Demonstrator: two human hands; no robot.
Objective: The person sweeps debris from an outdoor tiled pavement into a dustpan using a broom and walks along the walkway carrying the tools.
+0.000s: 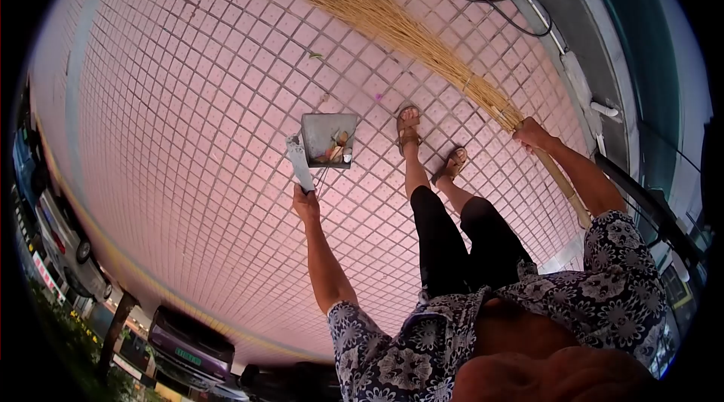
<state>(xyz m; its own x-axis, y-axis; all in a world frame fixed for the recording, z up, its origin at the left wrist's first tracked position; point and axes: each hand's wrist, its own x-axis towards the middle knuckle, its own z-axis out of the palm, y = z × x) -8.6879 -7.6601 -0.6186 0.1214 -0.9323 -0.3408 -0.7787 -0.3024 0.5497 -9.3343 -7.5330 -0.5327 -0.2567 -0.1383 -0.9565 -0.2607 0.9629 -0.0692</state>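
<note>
My left hand [305,204] is closed round the lower end of a grey handle [299,164]. This handle belongs to a metal dustpan [317,134], which holds leaves and small scraps of litter [338,149]. On the right, my right hand [532,136] grips a long straw broom [422,44] where the bristles meet the stick. The broom's bristles fan out toward the upper middle, and its stick [562,179] runs back beside my right forearm.
Pink tiled paving [188,123] spreads around my sandalled feet [408,127]. A small green leaf [315,56] and a purple scrap [378,96] lie on it. A black hose [490,1] curves at the upper right beside a kerb. Parked cars [192,345] stand at lower left.
</note>
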